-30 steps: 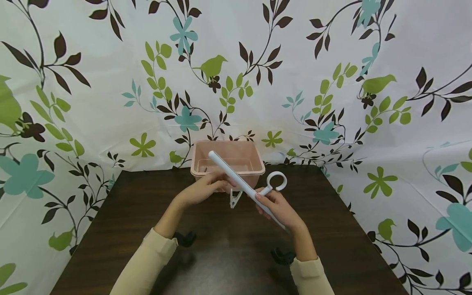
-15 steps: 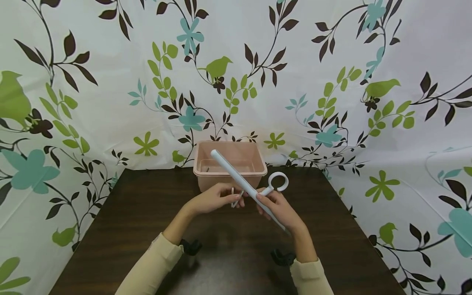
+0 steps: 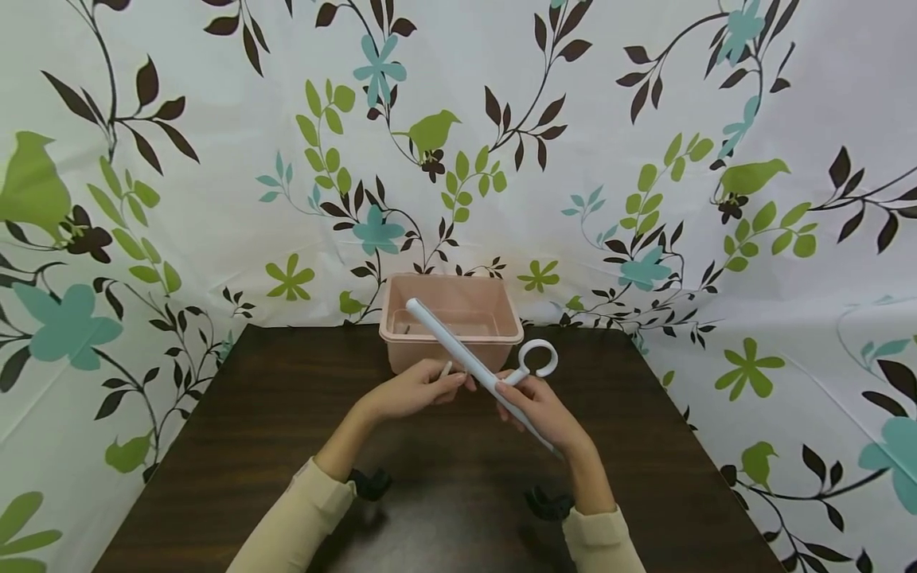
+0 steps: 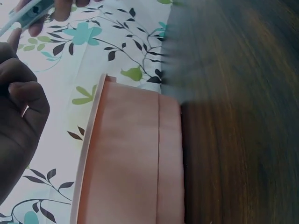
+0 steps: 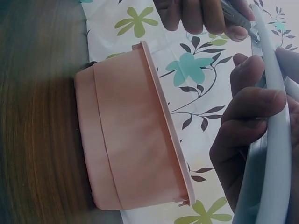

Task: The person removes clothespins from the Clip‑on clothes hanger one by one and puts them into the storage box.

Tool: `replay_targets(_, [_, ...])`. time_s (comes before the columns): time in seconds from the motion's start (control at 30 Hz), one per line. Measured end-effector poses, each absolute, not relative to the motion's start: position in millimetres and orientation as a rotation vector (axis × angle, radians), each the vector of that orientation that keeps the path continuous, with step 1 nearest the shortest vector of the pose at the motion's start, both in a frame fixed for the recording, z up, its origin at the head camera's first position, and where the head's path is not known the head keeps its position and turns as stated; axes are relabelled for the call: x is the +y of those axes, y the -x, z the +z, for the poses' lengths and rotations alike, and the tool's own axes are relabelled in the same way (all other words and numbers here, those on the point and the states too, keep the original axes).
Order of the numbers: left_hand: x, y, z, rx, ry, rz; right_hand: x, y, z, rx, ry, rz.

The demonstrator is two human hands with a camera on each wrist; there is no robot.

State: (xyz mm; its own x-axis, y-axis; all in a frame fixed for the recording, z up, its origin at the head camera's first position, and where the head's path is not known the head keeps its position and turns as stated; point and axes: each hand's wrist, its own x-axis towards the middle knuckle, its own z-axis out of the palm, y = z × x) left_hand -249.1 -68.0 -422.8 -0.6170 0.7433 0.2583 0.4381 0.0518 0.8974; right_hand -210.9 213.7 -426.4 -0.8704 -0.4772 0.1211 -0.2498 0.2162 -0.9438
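A pale blue clip hanger, a long bar with a ring-shaped hook, slants in the air before the pink bin. My right hand grips the bar close to the hook's base; its fingers curl round the bar in the right wrist view. My left hand pinches a small clip by the bar's underside. That clip shows as a greyish piece between the left fingers in the right wrist view. Most of it is hidden by the hand in the head view.
Behind the hands, the pink bin stands at the far edge of the dark wooden table. A small dark thing lies inside the bin. A patterned cloth hangs close behind and at both sides.
My left hand has come from beside the bar down onto the clip that hung beneath it, and the clip has tilted and is now mostly covered. The right hand keeps its grip.
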Motion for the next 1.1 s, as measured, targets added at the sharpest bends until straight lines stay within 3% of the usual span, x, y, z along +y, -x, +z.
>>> replay_targets(0.57, [-66, 245, -425, 2.106, -1.140, 1.579, 212, 210, -434, 2.274, 0.702, -1.711])
replay_targets(1.1, [-63, 242, -430, 2.556, -1.115, 1.411, 206, 212, -440, 2.285, 0.592, -1.739])
